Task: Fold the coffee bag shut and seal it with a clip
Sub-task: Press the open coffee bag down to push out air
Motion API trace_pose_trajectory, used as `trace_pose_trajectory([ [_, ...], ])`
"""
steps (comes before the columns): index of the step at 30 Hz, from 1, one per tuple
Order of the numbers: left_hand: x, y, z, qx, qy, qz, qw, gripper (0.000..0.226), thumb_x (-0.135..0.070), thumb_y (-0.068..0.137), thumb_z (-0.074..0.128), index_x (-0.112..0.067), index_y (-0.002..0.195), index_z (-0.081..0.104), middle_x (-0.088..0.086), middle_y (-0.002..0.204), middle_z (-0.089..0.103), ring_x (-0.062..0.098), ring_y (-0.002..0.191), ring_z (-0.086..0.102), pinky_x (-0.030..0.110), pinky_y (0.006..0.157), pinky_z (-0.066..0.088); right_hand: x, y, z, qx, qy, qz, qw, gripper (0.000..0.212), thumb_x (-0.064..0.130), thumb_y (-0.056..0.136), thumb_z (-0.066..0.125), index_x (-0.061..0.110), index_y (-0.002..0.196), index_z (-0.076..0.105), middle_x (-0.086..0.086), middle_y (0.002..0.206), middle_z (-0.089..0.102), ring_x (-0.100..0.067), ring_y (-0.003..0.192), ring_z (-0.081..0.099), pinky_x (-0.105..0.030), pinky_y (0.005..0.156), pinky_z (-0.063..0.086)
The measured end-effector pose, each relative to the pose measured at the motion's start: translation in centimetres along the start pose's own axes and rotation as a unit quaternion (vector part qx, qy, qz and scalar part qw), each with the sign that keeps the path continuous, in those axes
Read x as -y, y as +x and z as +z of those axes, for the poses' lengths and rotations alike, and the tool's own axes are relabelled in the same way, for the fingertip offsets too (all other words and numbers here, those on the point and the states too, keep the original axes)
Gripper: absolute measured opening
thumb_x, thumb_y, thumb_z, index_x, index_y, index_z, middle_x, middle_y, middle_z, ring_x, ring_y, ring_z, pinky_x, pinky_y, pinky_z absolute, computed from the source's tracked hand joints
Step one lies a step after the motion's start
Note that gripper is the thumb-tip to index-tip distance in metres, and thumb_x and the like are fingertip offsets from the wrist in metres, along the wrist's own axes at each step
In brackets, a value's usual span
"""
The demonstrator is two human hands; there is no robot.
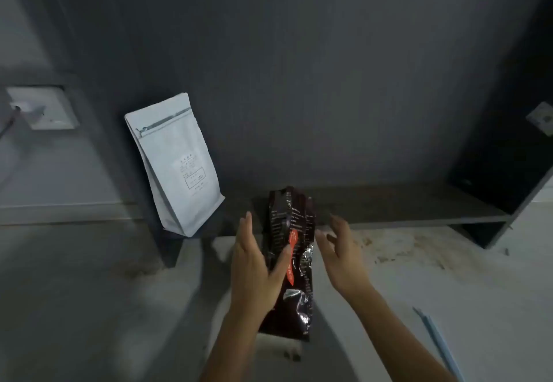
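Coffee bag [291, 262] stands upright on the tabletop [419, 286], top unfolded, between your hands. Your left hand [257, 265] is spread open, thumb and palm against the bag's left face. Your right hand [341, 253] hovers open beside it, holding nothing. Flatten the crinkled top before creasing. No clip identified in view.

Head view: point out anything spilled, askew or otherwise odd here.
Brownish specks and smudges are scattered over the pale counter right of the dark coffee bag, like spilled grounds. The white pouch leans tilted against the wall. The dark bag's foil is heavily crumpled. No clip is visible.
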State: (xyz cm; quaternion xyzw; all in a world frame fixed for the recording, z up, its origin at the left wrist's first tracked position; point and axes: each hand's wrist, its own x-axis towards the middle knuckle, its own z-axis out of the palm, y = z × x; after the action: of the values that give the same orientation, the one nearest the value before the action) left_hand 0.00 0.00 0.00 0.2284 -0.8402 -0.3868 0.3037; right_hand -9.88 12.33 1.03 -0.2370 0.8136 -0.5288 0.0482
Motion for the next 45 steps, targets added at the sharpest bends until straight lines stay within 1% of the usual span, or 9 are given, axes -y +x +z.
trace_pose_trajectory([
  [7,2.7,-0.4,2.2,0.07,0.005,-0.056,0.996,0.074,-0.062,0.073,0.053,-0.033,0.136,0.025,-0.001,0.135,0.048,0.015,0.124,0.046,0.038,0.099,0.044,-1.4,-0.1,1.5,0.062,0.061,0.075,0.993,0.046,0.03,0.09,0.049,0.017,0.132,0.035,-0.009,0.133,0.051,-0.02,0.123,0.048,-0.024,0.089,0.042],
  [11,2.9,-0.4,2.7,0.076,-0.017,-0.059,0.995,0.064,-0.052,0.079,0.056,-0.028,0.133,0.033,0.001,0.133,0.051,0.014,0.119,0.049,0.032,0.095,0.044,-1.5,-0.1,1.6,0.098,0.065,0.06,0.991,0.042,0.028,0.091,0.049,0.03,0.131,0.037,0.012,0.111,0.06,0.011,0.089,0.057,-0.001,0.071,0.043],
  [16,3.1,-0.8,2.7,0.074,-0.015,-0.038,0.996,0.062,-0.047,0.08,0.058,-0.026,0.134,0.035,0.003,0.135,0.046,0.016,0.121,0.047,0.035,0.1,0.043,-1.1,-0.5,1.6,0.098,0.091,0.056,0.989,0.038,0.03,0.089,0.053,0.059,0.105,0.035,0.023,0.101,0.06,0.01,0.089,0.059,-0.016,0.081,0.048],
  [20,3.2,-1.4,2.7,0.053,-0.025,-0.005,0.998,0.068,-0.054,0.074,0.057,-0.027,0.132,0.035,0.0,0.133,0.048,0.012,0.121,0.046,0.031,0.1,0.041,-0.4,-0.8,0.8,0.098,0.125,0.063,0.985,0.046,0.033,0.087,0.054,0.043,0.126,0.033,0.015,0.101,0.063,0.004,0.087,0.062,-0.008,0.066,0.049],
  [25,2.6,-3.7,2.8,0.013,-0.074,0.022,0.997,0.076,-0.065,0.066,0.057,-0.029,0.13,0.035,-0.003,0.127,0.039,0.007,0.116,0.045,0.023,0.097,0.04,0.2,-1.2,-0.4,0.114,0.149,0.038,0.981,0.062,0.053,0.081,0.048,0.035,0.137,0.03,0.002,0.111,0.067,-0.006,0.1,0.064,-0.025,0.081,0.051],
  [33,1.7,-6.6,3.5,-0.004,-0.131,0.057,0.99,0.071,-0.07,0.071,0.047,-0.028,0.126,0.031,0.0,0.125,0.024,-0.013,0.116,0.032,-0.001,0.094,0.026,2.5,-3.1,-2.1,0.119,0.121,-0.006,0.986,0.05,0.042,0.09,0.041,0.026,0.137,0.032,0.007,0.12,0.06,0.0,0.107,0.056,-0.017,0.087,0.046],
  [38,1.2,-6.8,3.3,0.002,-0.148,0.06,0.987,0.076,-0.049,0.062,0.069,-0.027,0.126,0.034,-0.004,0.125,0.031,-0.004,0.116,0.041,0.008,0.096,0.037,5.0,-4.2,-4.0,0.013,0.058,-0.083,0.995,0.042,0.041,0.09,0.044,0.024,0.129,0.041,0.009,0.114,0.061,-0.003,0.106,0.056,-0.031,0.094,0.046],
  [42,1.4,-6.9,3.4,0.016,-0.192,0.052,0.98,0.086,-0.047,0.056,0.08,-0.03,0.123,0.031,0.008,0.123,0.045,0.018,0.115,0.053,0.041,0.096,0.048,9.2,-4.0,-4.8,-0.063,-0.12,-0.226,0.965,0.035,0.047,0.086,0.043,0.02,0.094,0.063,0.0,0.095,0.067,-0.02,0.098,0.057,-0.039,0.088,0.045],
  [45,1.0,-7.6,3.1,0.015,-0.209,0.063,0.976,0.085,-0.06,0.054,0.076,-0.046,0.12,0.024,-0.004,0.121,0.044,0.011,0.111,0.054,0.031,0.093,0.049,11.9,-4.1,-4.2,-0.031,-0.306,-0.207,0.929,0.041,0.051,0.083,0.049,0.015,0.072,0.065,-0.006,0.079,0.066,-0.03,0.093,0.052,-0.04,0.082,0.04],
])
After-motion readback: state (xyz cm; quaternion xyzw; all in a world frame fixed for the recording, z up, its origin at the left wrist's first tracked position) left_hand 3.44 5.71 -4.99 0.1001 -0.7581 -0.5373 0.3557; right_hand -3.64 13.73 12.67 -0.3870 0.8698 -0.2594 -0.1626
